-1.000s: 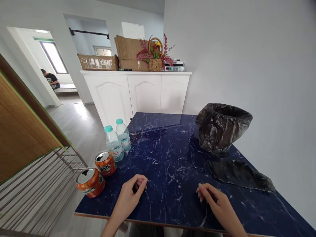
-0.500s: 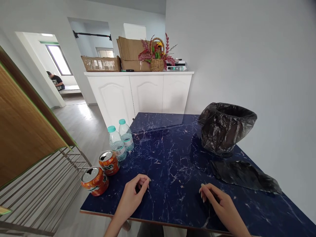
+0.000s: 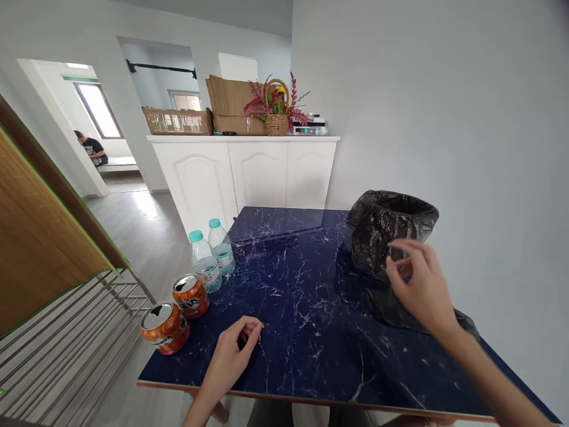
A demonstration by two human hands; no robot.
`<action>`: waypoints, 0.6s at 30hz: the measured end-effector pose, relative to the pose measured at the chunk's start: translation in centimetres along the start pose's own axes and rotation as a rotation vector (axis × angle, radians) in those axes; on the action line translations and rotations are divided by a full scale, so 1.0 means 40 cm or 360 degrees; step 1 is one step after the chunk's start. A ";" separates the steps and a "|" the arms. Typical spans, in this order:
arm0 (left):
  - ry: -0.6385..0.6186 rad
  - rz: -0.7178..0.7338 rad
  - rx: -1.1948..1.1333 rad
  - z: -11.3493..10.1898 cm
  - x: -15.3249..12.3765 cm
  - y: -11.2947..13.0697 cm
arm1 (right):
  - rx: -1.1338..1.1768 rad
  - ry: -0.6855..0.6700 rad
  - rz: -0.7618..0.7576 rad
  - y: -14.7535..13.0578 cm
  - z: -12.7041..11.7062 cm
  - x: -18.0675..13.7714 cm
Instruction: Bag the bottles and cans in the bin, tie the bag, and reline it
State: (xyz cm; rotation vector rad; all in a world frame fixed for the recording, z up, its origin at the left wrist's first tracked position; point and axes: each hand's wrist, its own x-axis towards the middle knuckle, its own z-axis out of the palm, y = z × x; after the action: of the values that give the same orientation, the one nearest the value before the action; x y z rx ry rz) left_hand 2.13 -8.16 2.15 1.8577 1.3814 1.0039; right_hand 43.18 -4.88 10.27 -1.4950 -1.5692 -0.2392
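Black bin bag (image 3: 373, 237), 1 o'clock: my R hand (image 3: 420, 284) half-open, empty, near it; I'd pinch rim (image 3: 391, 200) gently. L hand (image 3: 231, 356) curled.

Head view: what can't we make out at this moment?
- Lined bin: the inside is hidden by its own near wall.
- Loose black bag: partly covered by the right hand and forearm.
- Right hand's fingers: they overlap the bin liner, so contact can't be told.
- Left hand: its curled fingers hide whatever is under them.
- Person in the far room: too small for detail.
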 end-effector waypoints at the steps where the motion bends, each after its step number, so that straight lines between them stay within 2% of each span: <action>1: -0.0001 0.0003 0.0003 0.001 -0.001 -0.001 | -0.0118 0.0025 -0.0001 0.014 -0.008 0.052; 5: -0.0006 0.0009 0.0016 0.004 -0.006 -0.006 | -0.0546 -0.0085 0.0126 0.087 -0.003 0.213; 8: -0.0004 0.0024 0.0024 0.005 -0.008 -0.006 | -0.0726 -0.0264 0.0300 0.131 0.023 0.273; 12: -0.0019 0.0011 0.0035 0.004 -0.011 0.001 | -0.0789 -0.0307 0.0350 0.161 0.052 0.299; 18: -0.0031 0.0017 0.0039 0.003 -0.013 0.002 | -0.0624 -0.0259 0.0148 0.163 0.058 0.299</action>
State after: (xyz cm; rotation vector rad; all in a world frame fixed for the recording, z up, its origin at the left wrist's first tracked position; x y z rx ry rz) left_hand 2.19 -8.67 2.03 1.8895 1.3795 0.9759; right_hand 49.70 6.49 14.61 -1.9269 -1.6400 -0.3977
